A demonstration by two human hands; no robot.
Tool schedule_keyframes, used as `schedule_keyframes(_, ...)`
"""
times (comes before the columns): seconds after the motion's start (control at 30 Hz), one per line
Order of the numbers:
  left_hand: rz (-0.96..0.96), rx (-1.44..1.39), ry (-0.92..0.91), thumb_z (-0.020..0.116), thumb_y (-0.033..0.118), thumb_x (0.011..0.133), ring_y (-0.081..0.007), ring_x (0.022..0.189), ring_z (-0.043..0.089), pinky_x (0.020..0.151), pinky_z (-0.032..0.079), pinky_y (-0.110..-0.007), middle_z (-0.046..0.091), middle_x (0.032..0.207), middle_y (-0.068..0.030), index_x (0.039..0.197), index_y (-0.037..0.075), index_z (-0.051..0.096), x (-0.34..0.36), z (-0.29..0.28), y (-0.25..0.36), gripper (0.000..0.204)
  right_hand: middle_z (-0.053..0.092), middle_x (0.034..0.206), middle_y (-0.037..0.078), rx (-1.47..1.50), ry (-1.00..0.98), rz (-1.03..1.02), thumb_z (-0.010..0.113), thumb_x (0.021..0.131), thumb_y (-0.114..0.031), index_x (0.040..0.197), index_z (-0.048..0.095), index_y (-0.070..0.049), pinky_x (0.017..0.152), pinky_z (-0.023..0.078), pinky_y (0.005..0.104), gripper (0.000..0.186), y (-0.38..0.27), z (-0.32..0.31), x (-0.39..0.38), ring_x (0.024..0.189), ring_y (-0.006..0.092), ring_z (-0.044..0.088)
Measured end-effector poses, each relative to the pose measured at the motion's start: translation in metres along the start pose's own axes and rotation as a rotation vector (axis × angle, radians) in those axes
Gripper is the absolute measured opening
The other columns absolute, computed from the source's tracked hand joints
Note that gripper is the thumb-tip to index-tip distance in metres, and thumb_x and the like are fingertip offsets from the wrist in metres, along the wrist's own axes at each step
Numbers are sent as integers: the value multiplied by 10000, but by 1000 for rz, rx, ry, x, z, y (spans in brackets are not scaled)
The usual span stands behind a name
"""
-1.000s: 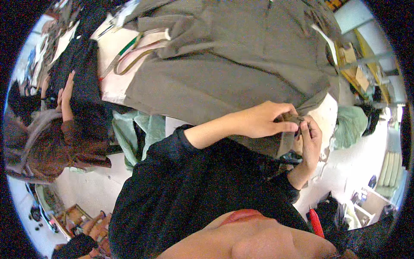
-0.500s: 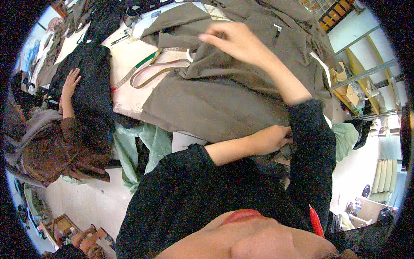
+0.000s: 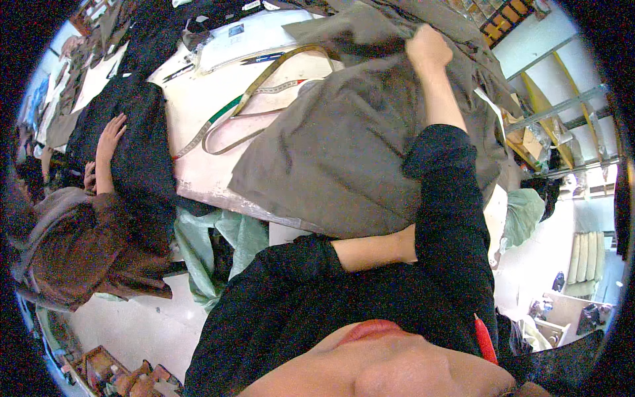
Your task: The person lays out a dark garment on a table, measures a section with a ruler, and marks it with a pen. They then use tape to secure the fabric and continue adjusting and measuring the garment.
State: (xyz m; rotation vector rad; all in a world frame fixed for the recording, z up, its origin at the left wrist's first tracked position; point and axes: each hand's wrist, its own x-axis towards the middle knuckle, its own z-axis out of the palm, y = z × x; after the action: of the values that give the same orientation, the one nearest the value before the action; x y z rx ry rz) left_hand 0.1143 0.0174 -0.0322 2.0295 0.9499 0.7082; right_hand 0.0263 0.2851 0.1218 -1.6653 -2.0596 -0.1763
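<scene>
My right hand (image 3: 428, 49) is curled closed at the upper part of the grey-brown cloth (image 3: 331, 152), and the folds running off it suggest that I have some cloth gripped, though my fingertips are hidden. My left forearm (image 3: 377, 251) passes behind my right sleeve (image 3: 450, 192), so I cannot tell how my left hand is set. The cloth spreads over the surface (image 3: 192, 99), below and to both sides of my right hand, its near edge close above my left forearm. I judge it soft, limp and matt, light at any one fold but dragging as a whole, unlikely to slip or break, quick to crease. A fold gathered near my right hand or the corner down to its left would give good hold. The measuring tape (image 3: 223, 110) lies left of that hand, near the cloth.
</scene>
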Motion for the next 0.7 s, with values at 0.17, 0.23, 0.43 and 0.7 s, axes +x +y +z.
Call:
schedule_keyframes(0.17, 2, 1, -3, 592, 116, 890, -449, 1012, 594, 891, 472, -493, 629, 1067, -278, 1139, -25, 583, -1, 2, 1, 286, 668, 1015, 210, 178, 327, -525, 538, 888, -178, 1024, 657, -19, 860, 511, 455, 241, -4, 6, 8, 991, 390, 630)
schedule_keyframes(0.23, -7, 3, 4, 593, 113, 888, -449, 1012, 594, 891, 472, -492, 629, 1069, -276, 1139, -24, 584, 2, 5, 2, 286, 679, 1032, 164, 481, 255, -817, 589, 891, -200, 1018, 675, -44, 845, 516, 409, 219, -43, 24, 0, 973, 345, 643)
schedule_keyframes(0.43, -13, -4, 36, 596, 105, 883, -447, 1012, 593, 891, 471, -492, 629, 1073, -273, 1139, -22, 587, -2, -2, 2, 286, 684, 981, 207, 635, -330, -870, 523, 893, -281, 978, 688, -36, 838, 528, 482, 307, -179, 112, -16, 922, 389, 662)
schedule_keyframes(0.7, -45, -48, 108, 600, 94, 876, -445, 1013, 593, 891, 470, -491, 629, 1079, -268, 1140, -18, 591, -13, -2, -2, 286, 690, 1016, 154, 335, -179, -897, 621, 829, -116, 1075, 662, -84, 905, 442, 586, 252, -205, 129, -45, 1010, 360, 639)
